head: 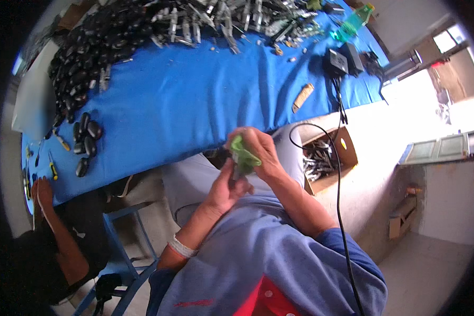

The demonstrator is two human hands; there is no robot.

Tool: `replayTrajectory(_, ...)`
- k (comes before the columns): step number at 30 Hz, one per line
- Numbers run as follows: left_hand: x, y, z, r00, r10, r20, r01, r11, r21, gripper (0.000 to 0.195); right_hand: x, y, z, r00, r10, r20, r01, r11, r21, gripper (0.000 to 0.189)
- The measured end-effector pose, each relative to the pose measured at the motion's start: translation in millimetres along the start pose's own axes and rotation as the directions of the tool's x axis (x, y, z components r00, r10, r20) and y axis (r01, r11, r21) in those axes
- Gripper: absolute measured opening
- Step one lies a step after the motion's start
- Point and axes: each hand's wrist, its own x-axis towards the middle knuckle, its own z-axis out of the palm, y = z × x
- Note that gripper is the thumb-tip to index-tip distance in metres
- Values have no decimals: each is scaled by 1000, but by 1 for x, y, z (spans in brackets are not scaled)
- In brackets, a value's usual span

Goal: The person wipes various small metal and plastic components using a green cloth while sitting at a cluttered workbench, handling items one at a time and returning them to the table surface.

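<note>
Over my lap, just off the front edge of the blue-covered table (170,114), my two hands are close together. My right hand (262,152) grips a crumpled green cloth (244,152). Below it, my left hand (225,193) has its thumb and fingers around a small pale grey item (240,172), which the cloth partly covers. Motion blur and the fingers hide what this item is. On the tabletop ahead lie a heap of metal parts (225,23) and, to its left, a pile of black rounded objects (91,51). Several more black rounded pieces (90,146) lie nearer the front.
A person's hand (43,191) rests at the table's left end, near a screwdriver (53,168). Black boxes (337,62) trail a cable (339,177) past my right arm. A green plastic bottle (353,23), a cardboard box (347,148) of metal parts and a blue chair (126,252) stand around.
</note>
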Motion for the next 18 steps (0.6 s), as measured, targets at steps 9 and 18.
replayTrajectory(9, -1, -5, -2, 994, -99, 46, 96, 994, 47, 67, -3, 13, 3, 986, -127, -104, 90, 948, -306, 37)
replayTrajectory(18, -1, -1, -9, 987, -45, 153, 45, 999, 5, 63, 1, 1, -12, 962, -266, -69, 213, 881, -422, 37)
